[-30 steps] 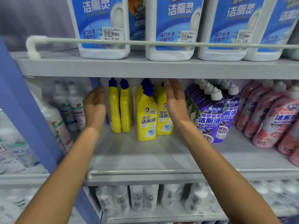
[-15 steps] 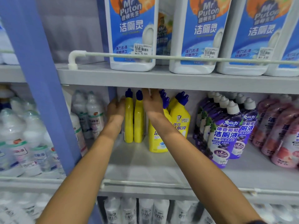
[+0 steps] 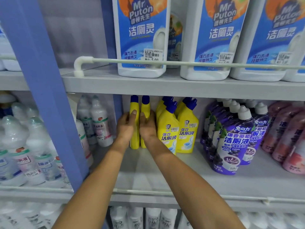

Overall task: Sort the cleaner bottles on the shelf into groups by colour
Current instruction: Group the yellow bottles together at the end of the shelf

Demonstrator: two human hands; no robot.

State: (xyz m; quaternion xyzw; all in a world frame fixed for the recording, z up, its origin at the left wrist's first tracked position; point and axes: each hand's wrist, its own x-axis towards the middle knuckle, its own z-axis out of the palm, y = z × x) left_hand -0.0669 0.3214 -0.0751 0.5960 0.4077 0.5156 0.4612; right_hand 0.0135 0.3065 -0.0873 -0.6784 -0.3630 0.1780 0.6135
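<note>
Two yellow cleaner bottles with blue caps stand side-on at the left of the middle shelf. My left hand grips the left yellow bottle, thumb across its front. My right hand grips the right yellow bottle. Just to the right stand more yellow bottles facing forward. Purple bottles with white caps follow, then pink bottles at the far right.
A blue upright post bounds the shelf on the left, with white bottles beyond it. Large white jugs with blue labels sit on the upper shelf behind a white rail. More white bottles stand on the shelf below.
Both hands have closed in on the two leftmost yellow bottles and taken hold of them. The right hand moved left from the forward-facing yellow bottles. The view shifted left and down.
</note>
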